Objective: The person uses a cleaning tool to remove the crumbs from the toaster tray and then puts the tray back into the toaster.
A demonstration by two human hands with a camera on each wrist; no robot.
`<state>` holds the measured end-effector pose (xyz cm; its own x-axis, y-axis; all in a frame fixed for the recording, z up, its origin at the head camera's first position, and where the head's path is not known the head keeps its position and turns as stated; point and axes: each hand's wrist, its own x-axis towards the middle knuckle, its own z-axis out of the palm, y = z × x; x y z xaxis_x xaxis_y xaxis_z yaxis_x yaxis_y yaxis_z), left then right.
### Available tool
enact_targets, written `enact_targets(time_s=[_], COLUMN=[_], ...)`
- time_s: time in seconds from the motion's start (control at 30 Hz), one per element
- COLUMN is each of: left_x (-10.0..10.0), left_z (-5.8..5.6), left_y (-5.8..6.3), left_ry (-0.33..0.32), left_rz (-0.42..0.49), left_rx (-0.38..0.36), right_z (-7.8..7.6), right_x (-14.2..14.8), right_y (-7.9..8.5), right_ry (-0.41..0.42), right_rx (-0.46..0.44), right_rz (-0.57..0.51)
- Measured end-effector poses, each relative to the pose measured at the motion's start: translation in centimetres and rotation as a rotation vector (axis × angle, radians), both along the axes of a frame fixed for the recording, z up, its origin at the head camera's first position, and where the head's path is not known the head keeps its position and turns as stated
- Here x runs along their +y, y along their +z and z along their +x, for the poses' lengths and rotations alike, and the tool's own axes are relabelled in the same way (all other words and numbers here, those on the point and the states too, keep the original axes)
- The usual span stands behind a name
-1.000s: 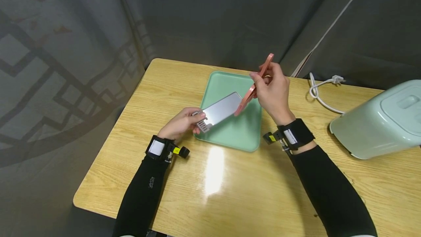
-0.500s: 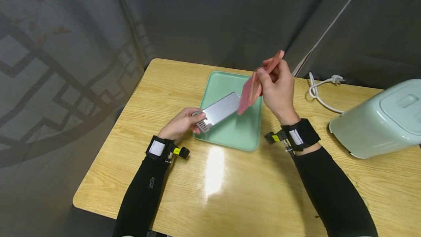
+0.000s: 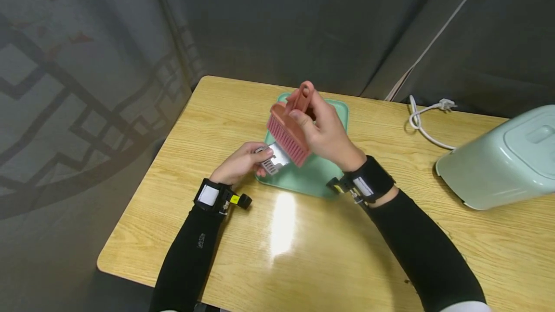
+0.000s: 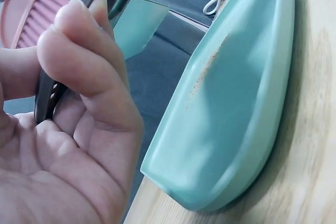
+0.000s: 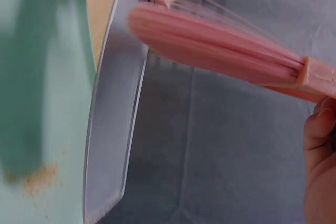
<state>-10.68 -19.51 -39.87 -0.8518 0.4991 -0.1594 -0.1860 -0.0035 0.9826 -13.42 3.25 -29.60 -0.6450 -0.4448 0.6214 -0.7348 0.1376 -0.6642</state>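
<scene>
My left hand (image 3: 240, 162) pinches the slotted end of a flat, shiny metal crumb tray (image 3: 279, 159), thumb on top. It is held tilted above a mint-green tray (image 3: 303, 182). My right hand (image 3: 331, 136) grips the handle of a pink brush (image 3: 289, 131) with long soft bristles. In the head view the brush covers much of the crumb tray. From the right wrist, the bristles (image 5: 210, 45) overlap the crumb tray's upper part, near the left fingers. Brown crumbs (image 4: 207, 69) lie in the green tray.
A pale green toaster-like appliance (image 3: 498, 162) stands at the right of the wooden table (image 3: 173, 206). Its white cord and plug (image 3: 444, 105) lie behind it. Dark grey cloth (image 3: 282, 23) hangs beyond the table's back edge.
The right hand has turned the brush and swung it left, from the crumb tray's far end over it towards the left fingers. The left hand and crumb tray have stayed nearly still.
</scene>
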Motion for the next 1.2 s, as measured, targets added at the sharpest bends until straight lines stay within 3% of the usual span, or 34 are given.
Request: enact_targets(time_s=[0.33, 1.2], left_x=[-0.1, -0.3], left_z=[0.0, 0.2], left_y=[0.1, 0.2], left_ry=[-0.019, -0.012], left_rz=[0.012, -0.002], left_rx=[0.018, -0.011], right_z=[-0.1, -3.2], right_x=[-1.2, 3.5], right_y=[-1.0, -2.2], right_ry=[0.002, -0.144], right_rx=[-0.041, -0.195], right_rz=[0.002, -0.051])
